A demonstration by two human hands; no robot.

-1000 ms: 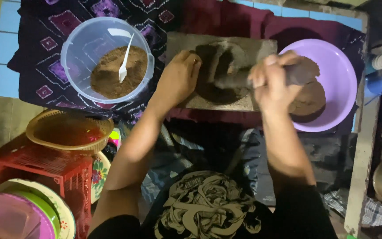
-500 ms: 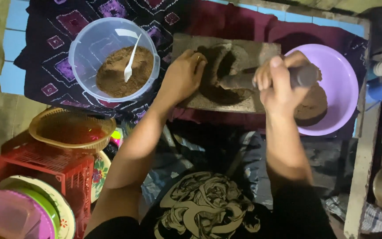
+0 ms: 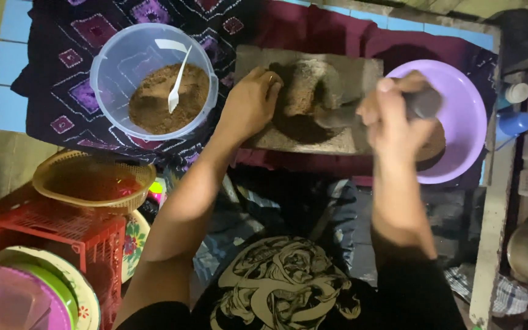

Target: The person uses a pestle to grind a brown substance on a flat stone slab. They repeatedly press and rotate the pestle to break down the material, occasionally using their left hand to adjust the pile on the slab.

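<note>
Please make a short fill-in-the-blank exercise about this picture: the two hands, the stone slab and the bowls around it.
1. The right hand grips a dark ____-shaped stone roller.
2. The left hand rests on the grey stone slab, beside a ____ paste.
3. A white ____ stands in the brown powder of the clear bowl.
4. The bowl on the right is ____ in colour.

Missing words: cylinder; brown; spoon; purple

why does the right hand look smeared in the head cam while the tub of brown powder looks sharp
Head view: the right hand and the stone roller it grips are motion-blurred; the clear tub and white spoon lie sharp, with soft glare on the tub's wall; the left hand is fairly crisp; the corners fall dim.
</note>
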